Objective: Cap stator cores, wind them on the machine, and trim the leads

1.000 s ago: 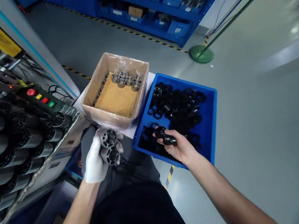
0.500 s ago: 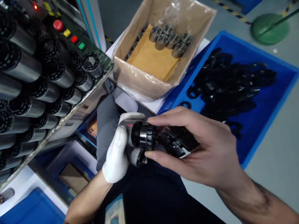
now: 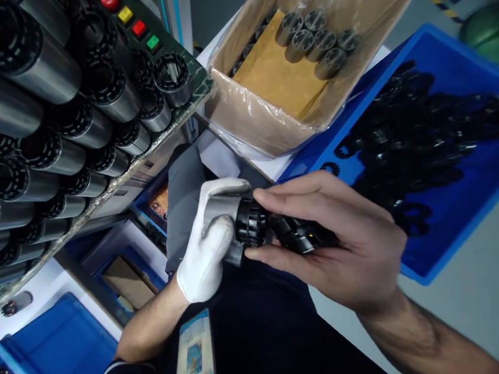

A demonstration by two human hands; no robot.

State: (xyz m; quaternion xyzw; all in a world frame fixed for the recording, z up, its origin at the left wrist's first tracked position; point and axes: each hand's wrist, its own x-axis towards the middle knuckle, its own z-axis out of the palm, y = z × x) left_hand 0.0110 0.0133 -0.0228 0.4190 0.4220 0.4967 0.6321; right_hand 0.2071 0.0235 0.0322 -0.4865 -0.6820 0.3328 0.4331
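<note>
White cloth covers the left hand (image 3: 203,254), which is wrapped around a metal tube (image 3: 222,207) near the centre of the frame, thumb laid across its side. A second tube (image 3: 235,254) shows just below, held in the same grip. The bare right hand (image 3: 348,236), right of centre, pinches a toothed black ring (image 3: 251,222) between thumb and finger at the tube's end, while more black pieces (image 3: 296,232) are tucked under its fingers.

The step in hand looks to be fitting the ring to the tube: the two meet end to end, roughly in line, though whether the ring is fully seated cannot be told. The next move seems to call for a straight push along the tube, the glove bracing against it and the spare pieces kept from slipping out of the palm.

At the right of the frame a blue bin (image 3: 423,276) holds a dark heap of similar parts (image 3: 408,134). At upper centre, a cardboard box (image 3: 245,119) holds short tubes (image 3: 323,42) on a yellowish sheet (image 3: 280,73). Metal cylinders (image 3: 50,71) with black ends crowd the upper left.
</note>
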